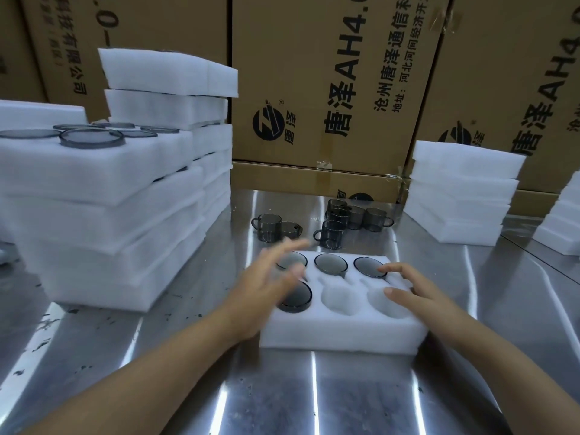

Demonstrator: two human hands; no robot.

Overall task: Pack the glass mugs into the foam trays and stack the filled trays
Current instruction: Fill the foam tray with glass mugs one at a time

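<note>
left hand (266, 277): open, blurry, holds nothing, over tray (339, 337) left side | right hand (411, 287): open, flat on tray's right side | tray: on surface (282, 387), four in, two front holes (340, 298) empty | loose mugs (332, 233): just behind tray | tip: hold tray steady, lower one mug straight in | stack (103, 221): left
</note>
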